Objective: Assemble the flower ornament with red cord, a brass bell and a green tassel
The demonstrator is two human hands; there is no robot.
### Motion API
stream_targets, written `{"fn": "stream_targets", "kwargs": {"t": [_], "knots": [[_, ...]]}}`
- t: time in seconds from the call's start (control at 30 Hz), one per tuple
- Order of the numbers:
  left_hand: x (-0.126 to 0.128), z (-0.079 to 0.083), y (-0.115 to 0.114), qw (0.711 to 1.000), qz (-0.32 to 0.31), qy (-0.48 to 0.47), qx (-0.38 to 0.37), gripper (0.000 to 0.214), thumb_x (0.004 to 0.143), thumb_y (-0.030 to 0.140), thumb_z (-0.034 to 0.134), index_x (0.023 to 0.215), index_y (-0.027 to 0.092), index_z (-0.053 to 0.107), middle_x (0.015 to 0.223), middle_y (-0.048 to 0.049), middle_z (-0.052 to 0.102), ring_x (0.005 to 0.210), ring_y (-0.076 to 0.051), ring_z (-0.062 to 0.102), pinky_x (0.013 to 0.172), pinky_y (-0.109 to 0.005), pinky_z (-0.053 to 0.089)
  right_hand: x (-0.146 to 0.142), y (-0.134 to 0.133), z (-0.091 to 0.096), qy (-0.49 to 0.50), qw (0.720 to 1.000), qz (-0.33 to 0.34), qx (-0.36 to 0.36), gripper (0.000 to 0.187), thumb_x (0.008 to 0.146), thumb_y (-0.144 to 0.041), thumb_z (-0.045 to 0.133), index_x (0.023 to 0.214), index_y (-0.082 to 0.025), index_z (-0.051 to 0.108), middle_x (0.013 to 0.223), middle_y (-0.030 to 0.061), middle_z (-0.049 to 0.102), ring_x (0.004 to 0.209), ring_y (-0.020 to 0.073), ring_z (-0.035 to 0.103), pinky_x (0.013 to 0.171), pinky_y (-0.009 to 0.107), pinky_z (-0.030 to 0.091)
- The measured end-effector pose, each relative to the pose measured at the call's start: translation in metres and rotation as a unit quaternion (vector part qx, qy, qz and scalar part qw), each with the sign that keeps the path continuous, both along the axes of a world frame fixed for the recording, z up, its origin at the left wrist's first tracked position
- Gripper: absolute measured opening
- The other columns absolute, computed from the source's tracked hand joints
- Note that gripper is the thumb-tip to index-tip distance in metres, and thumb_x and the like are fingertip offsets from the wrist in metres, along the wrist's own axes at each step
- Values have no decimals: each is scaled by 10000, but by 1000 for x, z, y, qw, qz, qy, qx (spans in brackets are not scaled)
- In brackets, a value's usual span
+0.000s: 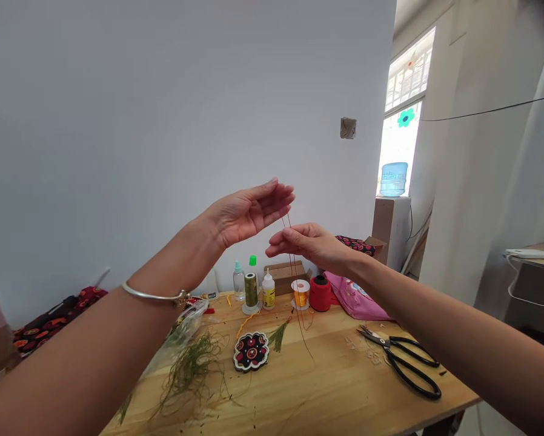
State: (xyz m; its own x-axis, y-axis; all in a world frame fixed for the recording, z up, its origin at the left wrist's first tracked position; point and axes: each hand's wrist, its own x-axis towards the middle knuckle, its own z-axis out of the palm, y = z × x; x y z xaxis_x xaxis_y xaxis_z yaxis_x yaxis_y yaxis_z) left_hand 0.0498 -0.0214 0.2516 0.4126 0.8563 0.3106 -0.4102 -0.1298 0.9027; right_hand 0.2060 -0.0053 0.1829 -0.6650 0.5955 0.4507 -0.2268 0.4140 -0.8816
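Note:
My left hand [256,209] is raised over the table, palm showing. Its fingers are stretched out and lightly curved, the thumb lying above them. Thin red thread [292,266] runs from the left fingertips to my right hand [308,239], which pinches it between thumb and fingers. Below, the strands hang in front of a spool of orange thread [300,297], one loose end reaching the tabletop. How the thread meets the left fingers is hidden. On the table lie a flower-shaped patterned piece [251,351] with an orange cord and a small green tassel [278,336].
Black-handled scissors [403,360] lie at the right. A heap of green threads [192,363] spreads left. Along the back stand a green thread spool [251,290], a glue bottle [268,292], a red thread cone [320,293] and a pink bag [356,297]. A wall [185,121] rises behind.

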Motion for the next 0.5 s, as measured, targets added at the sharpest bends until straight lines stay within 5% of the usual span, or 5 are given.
{"fn": "stream_targets", "kwargs": {"t": [0.13,0.23,0.37,0.5], "knots": [[-1,1,2,997,-18,-73,-33,175,806,163,516,665,130,614,663,3,668,705,-86,622,800,-242,470,-3,-3,-9,10,997,21,-79,248,802,-367,519,839,-136,601,543,-52,515,513,52,481,593,208,395],[-14,-1,5,990,-5,-136,-38,223,829,148,478,643,138,601,622,24,641,603,-44,598,750,-186,476,-2,-4,-19,40,984,43,-165,302,809,-428,479,812,-141,572,495,-96,255,391,35,204,390,165,206],[-50,-16,8,978,56,-196,-36,312,873,168,395,636,148,596,611,25,632,556,-30,587,722,-173,494,7,-1,-33,32,980,27,-196,261,777,-394,537,747,-136,560,548,-75,255,441,48,205,410,177,181],[-88,-46,11,968,137,-198,-70,344,878,144,364,639,149,611,683,-11,672,666,-79,631,755,-241,517,16,7,-41,-3,982,-68,-178,242,684,-366,647,664,-131,591,533,-62,345,455,52,279,451,197,251]]}}
